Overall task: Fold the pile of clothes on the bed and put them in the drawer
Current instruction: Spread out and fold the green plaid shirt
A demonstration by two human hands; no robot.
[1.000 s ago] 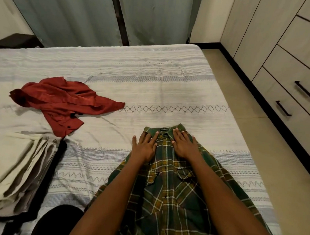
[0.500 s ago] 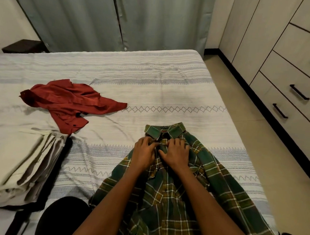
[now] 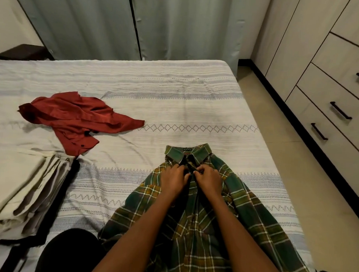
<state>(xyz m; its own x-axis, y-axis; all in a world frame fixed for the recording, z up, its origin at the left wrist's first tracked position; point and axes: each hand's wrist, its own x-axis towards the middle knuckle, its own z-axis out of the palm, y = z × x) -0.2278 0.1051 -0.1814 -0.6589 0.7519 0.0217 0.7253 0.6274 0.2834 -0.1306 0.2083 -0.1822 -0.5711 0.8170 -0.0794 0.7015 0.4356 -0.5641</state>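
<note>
Here, patterned bedspread (image 3: 176, 106), grey curtains (image 3: 97, 19), drawers (image 3: 333, 115)

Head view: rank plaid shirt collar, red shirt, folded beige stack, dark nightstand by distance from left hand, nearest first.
From the left hand:
1. Plaid shirt collar, just beyond its fingers.
2. Red shirt, up-left on the bed.
3. Folded beige stack, far left edge.
4. Dark nightstand, far back-left corner.

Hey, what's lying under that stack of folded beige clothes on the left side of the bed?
A black garment shows under the stack of folded beige clothes, along its right and front edges, on the bedspread. The stack covers the rest of it.
</note>
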